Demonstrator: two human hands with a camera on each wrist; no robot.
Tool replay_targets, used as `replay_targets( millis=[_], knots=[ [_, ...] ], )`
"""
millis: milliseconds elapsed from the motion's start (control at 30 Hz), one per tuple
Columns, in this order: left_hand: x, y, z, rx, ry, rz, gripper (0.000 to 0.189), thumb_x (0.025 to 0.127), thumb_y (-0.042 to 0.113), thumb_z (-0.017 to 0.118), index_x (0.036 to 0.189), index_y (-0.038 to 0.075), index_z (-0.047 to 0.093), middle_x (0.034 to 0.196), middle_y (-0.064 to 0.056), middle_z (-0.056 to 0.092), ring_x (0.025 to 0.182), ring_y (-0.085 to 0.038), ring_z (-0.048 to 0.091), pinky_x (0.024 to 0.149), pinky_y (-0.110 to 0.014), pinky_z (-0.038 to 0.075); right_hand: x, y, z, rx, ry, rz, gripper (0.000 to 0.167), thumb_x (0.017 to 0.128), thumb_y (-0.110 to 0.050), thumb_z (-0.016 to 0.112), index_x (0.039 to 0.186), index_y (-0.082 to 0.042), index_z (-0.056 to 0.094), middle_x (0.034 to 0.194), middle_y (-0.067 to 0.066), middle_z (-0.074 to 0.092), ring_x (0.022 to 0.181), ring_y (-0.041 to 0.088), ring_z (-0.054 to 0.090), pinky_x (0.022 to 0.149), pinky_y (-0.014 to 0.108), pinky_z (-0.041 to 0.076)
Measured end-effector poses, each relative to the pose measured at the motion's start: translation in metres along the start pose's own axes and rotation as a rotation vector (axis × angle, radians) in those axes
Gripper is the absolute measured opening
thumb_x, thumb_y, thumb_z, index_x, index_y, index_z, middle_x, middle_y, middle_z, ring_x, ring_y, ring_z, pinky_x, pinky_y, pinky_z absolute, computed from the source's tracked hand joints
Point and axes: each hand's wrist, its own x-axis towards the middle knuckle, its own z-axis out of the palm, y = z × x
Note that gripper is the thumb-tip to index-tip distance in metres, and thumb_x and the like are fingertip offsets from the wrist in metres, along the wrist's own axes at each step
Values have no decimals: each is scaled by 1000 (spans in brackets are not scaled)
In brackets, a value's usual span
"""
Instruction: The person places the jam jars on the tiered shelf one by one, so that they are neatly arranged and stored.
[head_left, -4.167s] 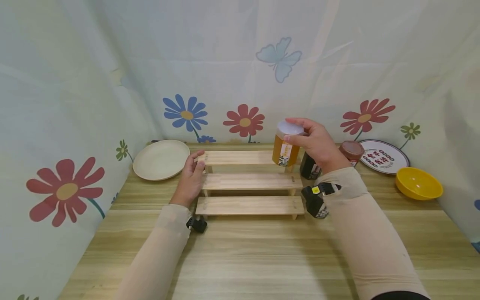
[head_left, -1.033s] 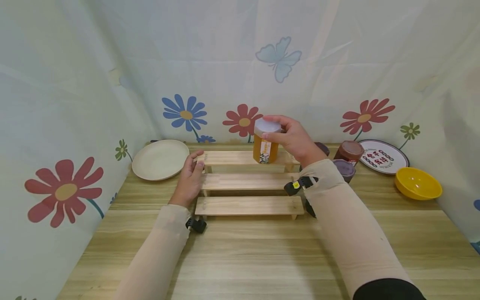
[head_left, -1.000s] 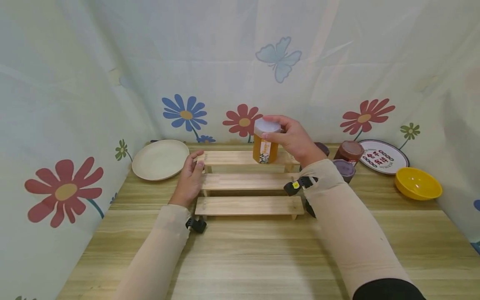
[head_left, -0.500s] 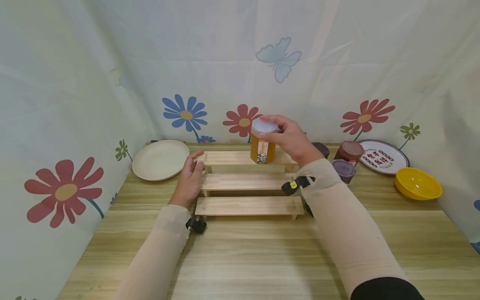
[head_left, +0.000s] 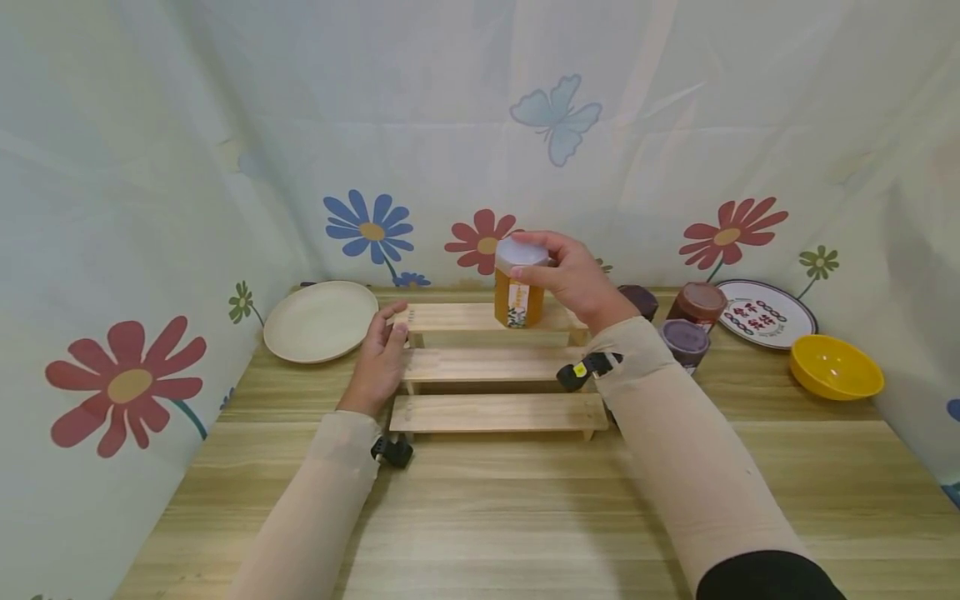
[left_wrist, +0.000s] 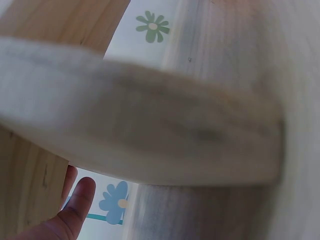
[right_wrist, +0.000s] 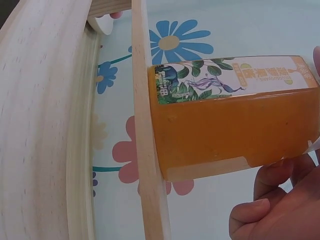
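Observation:
A pale wooden three-tier step rack stands on the table. My left hand holds the left end of its top shelf, thumb toward me; in the left wrist view the thumb and a fingertip show past a blurred plank. My right hand grips a six-sided amber jar with a white lid by its top, thumb in front and fingers behind. The jar is upright at the middle of the top shelf. In the right wrist view the jar's base meets the shelf's edge.
Right of the rack stand a purple-lidded jar, a red-brown jar and a dark-lidded jar, partly hidden by my right arm. Farther right are a patterned plate and a yellow bowl. A cream plate leans at left.
My right hand has carried the amber jar left, from the top shelf's right end to its middle, slowing over the last second. My left hand stays on the rack.

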Motion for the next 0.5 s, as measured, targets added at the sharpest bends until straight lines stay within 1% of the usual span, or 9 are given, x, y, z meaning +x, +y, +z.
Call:
replay_targets(
  millis=[233, 400, 500],
  knots=[
    [1, 0, 0, 4, -1, -2, 44, 116, 31, 38, 159, 19, 39, 151, -22, 47, 135, -36, 49, 111, -53, 39, 3, 2, 2, 0, 7, 3, 54, 100, -11, 74, 151, -17, 58, 152, 11, 50, 125, 31, 52, 106, 43, 49],
    [1, -1, 0, -5, 3, -3, 42, 116, 29, 38, 157, 19, 40, 156, -21, 43, 140, -38, 47, 112, -54, 38, 4, 2, 3, -1, -1, -8, 55, 99, -12, 75, 151, -17, 58, 150, 10, 51, 123, 30, 53, 102, 39, 50],
    [1, -2, 0, -4, -2, -8, 43, 116, 30, 37, 158, 20, 40, 156, -21, 43, 140, -37, 46, 113, -54, 37, 4, 1, 4, 8, -7, -12, 54, 99, -11, 75, 151, -16, 57, 150, 11, 51, 123, 30, 53, 100, 36, 51]
  ],
)
